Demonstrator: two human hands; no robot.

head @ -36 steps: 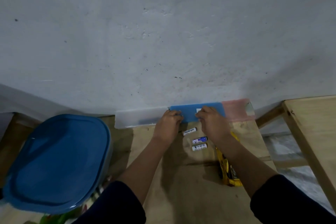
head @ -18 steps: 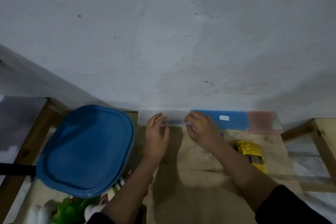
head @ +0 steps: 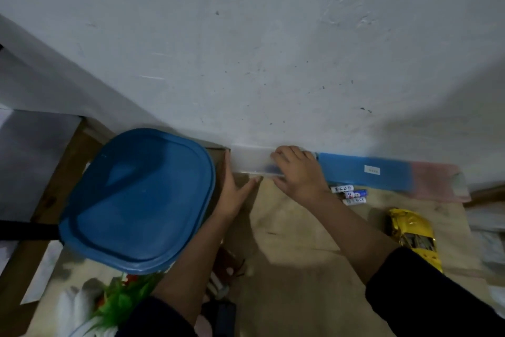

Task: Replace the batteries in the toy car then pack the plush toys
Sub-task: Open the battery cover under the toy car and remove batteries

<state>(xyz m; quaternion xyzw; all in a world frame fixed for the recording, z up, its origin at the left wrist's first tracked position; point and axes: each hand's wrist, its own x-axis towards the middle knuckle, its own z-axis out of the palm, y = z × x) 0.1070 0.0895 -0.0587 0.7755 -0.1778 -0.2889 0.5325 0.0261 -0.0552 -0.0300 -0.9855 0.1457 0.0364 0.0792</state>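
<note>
A yellow toy car [head: 412,235] lies on the wooden table at the right. Three small batteries [head: 350,194] lie side by side just in front of a blue box [head: 363,171] against the wall. Left of that box stands a translucent white box [head: 250,161] with something blue inside. My right hand [head: 297,172] grips its right end, fingers curled over the top. My left hand [head: 232,191] lies flat with straight fingers against the box's left end, thumb along its front. A green plush toy [head: 123,298] and a white one [head: 79,306] sit at the bottom left.
A big container with a blue lid [head: 136,200] stands at the left, close to my left hand. A pink box [head: 437,182] follows the blue one along the wall. The table's wooden edge [head: 62,172] runs past the container. More small things lie between my forearms.
Both hands have moved left from the blue box to the translucent white box. My left hand has opened flat at its left end, and the view has swung left.
</note>
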